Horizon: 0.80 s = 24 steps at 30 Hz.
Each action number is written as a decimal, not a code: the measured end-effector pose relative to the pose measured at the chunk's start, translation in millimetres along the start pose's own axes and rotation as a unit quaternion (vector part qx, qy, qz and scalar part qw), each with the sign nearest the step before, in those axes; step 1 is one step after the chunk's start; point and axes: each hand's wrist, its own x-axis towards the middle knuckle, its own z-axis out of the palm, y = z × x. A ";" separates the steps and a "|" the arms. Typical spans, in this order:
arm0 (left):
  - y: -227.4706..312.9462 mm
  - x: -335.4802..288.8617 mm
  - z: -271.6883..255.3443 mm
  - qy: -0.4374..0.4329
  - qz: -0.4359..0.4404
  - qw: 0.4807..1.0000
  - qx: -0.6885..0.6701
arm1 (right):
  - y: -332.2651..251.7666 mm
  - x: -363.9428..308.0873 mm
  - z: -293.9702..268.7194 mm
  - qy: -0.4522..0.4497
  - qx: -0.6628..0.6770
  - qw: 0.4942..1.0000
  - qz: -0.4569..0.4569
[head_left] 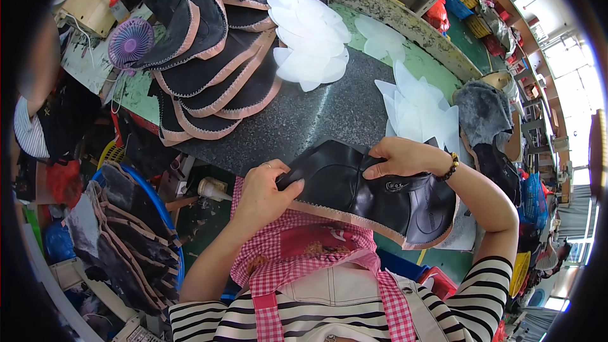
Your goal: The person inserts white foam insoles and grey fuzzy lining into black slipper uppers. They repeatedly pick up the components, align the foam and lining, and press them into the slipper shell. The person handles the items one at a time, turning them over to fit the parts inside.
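While left hand (pixel 266 191) pinches, black material (pixel 324 180) extends rightward.

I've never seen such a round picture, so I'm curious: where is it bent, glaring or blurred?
All in the head view: the windows at right wash out white; the dark slab and held black piece shine; the scuffed ledge bows; a shape at the left rim looks blurred.

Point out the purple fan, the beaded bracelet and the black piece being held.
Purple fan (pixel 131 43), head view: middle of its round grille.
Beaded bracelet (pixel 454 165), head view: its beads.
Black piece (pixel 370 196), head view: middle of its glossy surface.
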 end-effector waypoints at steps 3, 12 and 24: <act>-1.6 -2.8 10.5 0.057 0.047 0.994 0.083 | -10.4 5.8 -6.4 -0.035 -0.086 0.994 0.054; 4.6 7.3 -0.4 0.058 0.107 0.964 0.238 | -4.9 16.1 0.7 -0.023 -0.121 0.991 0.059; 56.3 34.5 13.5 -0.179 0.060 0.966 -0.176 | -54.6 -75.5 17.3 0.234 -0.179 0.954 -0.059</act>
